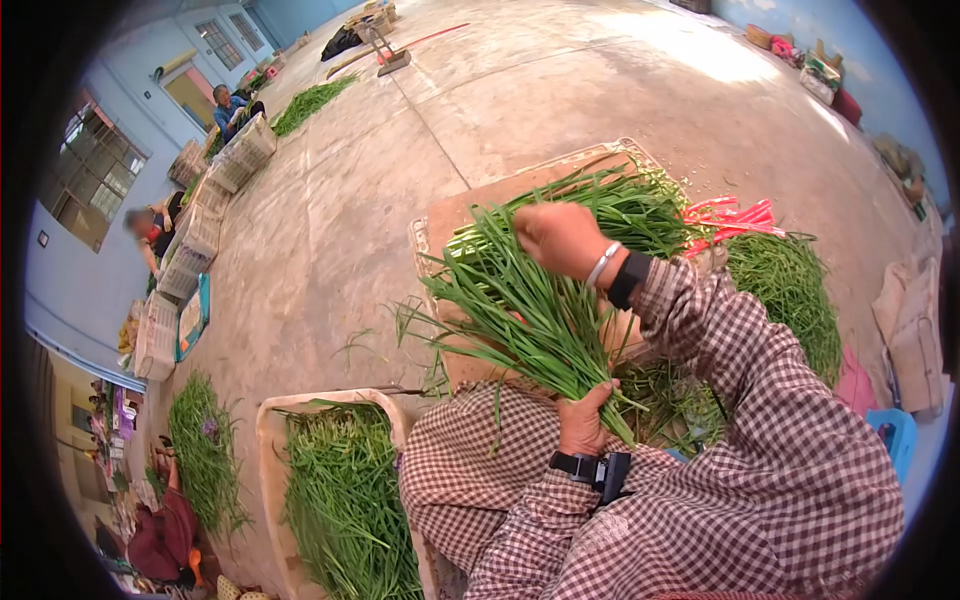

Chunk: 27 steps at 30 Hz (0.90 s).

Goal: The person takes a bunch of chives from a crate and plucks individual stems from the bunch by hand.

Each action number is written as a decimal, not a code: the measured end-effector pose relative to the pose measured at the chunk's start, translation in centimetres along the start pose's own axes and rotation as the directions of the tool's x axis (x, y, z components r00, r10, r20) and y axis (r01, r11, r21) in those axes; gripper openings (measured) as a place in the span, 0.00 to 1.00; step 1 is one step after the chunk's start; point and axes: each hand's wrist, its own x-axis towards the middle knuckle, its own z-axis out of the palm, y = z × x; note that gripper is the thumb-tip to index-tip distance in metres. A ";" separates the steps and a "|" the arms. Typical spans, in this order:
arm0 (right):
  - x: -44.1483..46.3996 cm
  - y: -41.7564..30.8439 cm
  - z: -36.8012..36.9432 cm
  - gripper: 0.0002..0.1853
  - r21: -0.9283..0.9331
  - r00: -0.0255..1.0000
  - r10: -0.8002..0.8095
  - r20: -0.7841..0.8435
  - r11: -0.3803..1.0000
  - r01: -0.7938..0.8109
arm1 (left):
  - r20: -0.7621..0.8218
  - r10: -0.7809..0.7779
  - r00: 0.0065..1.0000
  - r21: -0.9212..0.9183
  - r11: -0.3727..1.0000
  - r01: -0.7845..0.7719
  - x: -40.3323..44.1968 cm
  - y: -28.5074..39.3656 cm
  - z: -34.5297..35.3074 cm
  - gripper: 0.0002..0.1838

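Note:
My left hand (585, 420) is wrapped round the base of a bunch of long green chives (535, 325), low over my lap. The bunch's leaves fan up and left over a crate topped with a brown board (465, 212). Above those leaves is my right hand (565, 240), its fingers curled closed; whatever they may hold is hidden. More chives (640, 210) lie on the board behind my right hand. Red and white strips (735, 218) hang beside them at the board's right edge.
A pale crate (268, 440) full of chives stands at my left. Piles of greens lie on the floor at right (785, 295) and far left (205, 440). A blue stool (893, 435) is at right. Several people sit near crates (195, 235) along the left wall.

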 end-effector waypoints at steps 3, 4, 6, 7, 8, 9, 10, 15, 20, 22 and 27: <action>2.2 1.0 -2.8 0.06 0.273 0.968 0.149 -0.203 0.958 -0.090 | -0.001 -0.032 1.000 -0.001 1.000 0.032 0.2 -0.1 -0.3 0.20; 3.0 1.7 -3.6 0.06 0.459 0.951 0.241 -0.192 0.879 -0.131 | -0.010 -0.049 0.999 0.014 0.999 0.049 0.2 -0.1 -0.4 0.20; 4.3 2.8 -5.3 0.07 0.624 0.929 0.329 -0.167 0.765 -0.159 | -0.015 -0.066 0.998 0.030 0.997 0.066 0.2 -0.1 -0.4 0.20; 4.8 3.2 -6.3 0.07 0.677 0.925 0.326 -0.196 0.727 -0.113 | -0.029 -0.074 0.997 0.040 0.996 0.075 0.2 -0.1 -0.4 0.20; 5.2 3.5 -7.3 0.07 0.725 0.919 0.324 -0.224 0.686 -0.065 | -0.043 -0.082 0.996 0.050 0.995 0.084 0.2 -0.2 -0.3 0.20; 5.5 3.8 -8.3 0.07 0.744 0.934 0.269 -0.234 0.668 -0.005 | -0.036 -0.082 0.996 0.053 0.995 0.084 0.2 -0.3 -0.6 0.20; 5.2 2.9 -9.9 0.07 0.741 0.932 0.269 -0.241 0.672 -0.003 | -0.059 -0.085 0.995 0.060 0.994 0.089 0.3 -0.5 -0.8 0.19; 3.0 -0.2 -15.0 0.07 0.939 0.947 0.321 0.021 0.318 -0.129 | -0.058 -0.070 0.996 0.037 0.997 0.072 0.6 -0.7 -1.1 0.18; 0.9 -1.8 -16.2 0.09 0.992 0.968 0.221 0.116 0.032 -0.126 | 0.039 -0.152 0.988 -0.134 0.979 0.156 0.7 -0.5 -1.5 0.18; -2.4 -3.7 -15.1 0.11 0.959 0.947 0.183 0.265 0.052 -0.278 | 0.086 -0.152 0.985 -0.163 0.973 0.165 0.7 -0.3 -1.4 0.19; -13.8 -6.5 -9.1 0.08 0.784 0.784 0.038 0.620 -0.001 -0.620 | 0.528 -0.022 0.849 -0.588 0.712 0.384 1.4 -0.8 -3.1 0.18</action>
